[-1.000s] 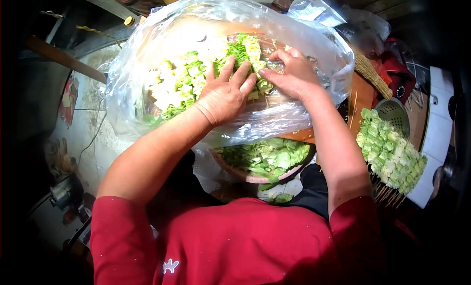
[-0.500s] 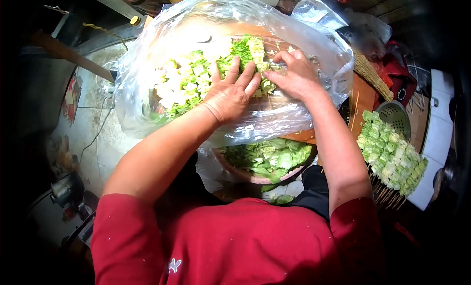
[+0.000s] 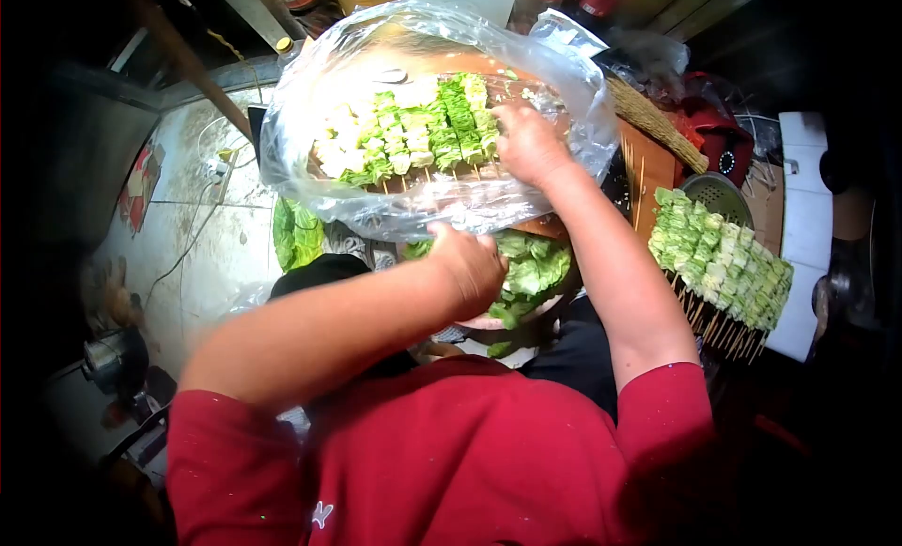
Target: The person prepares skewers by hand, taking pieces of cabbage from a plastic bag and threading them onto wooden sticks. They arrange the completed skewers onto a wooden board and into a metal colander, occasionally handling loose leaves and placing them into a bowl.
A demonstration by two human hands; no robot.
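Note:
Several lettuce skewers (image 3: pixel 456 123) lie side by side in a clear plastic bag (image 3: pixel 395 217) spread over an orange-brown board; their stick ends point toward me. My right hand (image 3: pixel 534 149) is at the right end of the row, fingers bent around the side of the outermost skewer. Below the bag's near edge, my left hand (image 3: pixel 467 269) is closed over a pink-rimmed basin of loose lettuce leaves (image 3: pixel 536 269). Its fingers curl downward, mostly hidden behind the back of the hand, and I cannot tell what they hold.
A stack of finished lettuce skewers (image 3: pixel 722 259) stands at the right beside a metal colander (image 3: pixel 719 196) and a white foam piece (image 3: pixel 806 226). A straw brush (image 3: pixel 658 123) lies behind them. Loose green leaves (image 3: pixel 298 234) rest left of the bag, and bottles line the back.
My left hand has lifted off the skewers and moved down toward me, over the basin. The right hand has shifted slightly against the row's right end. The camera view has shifted too.

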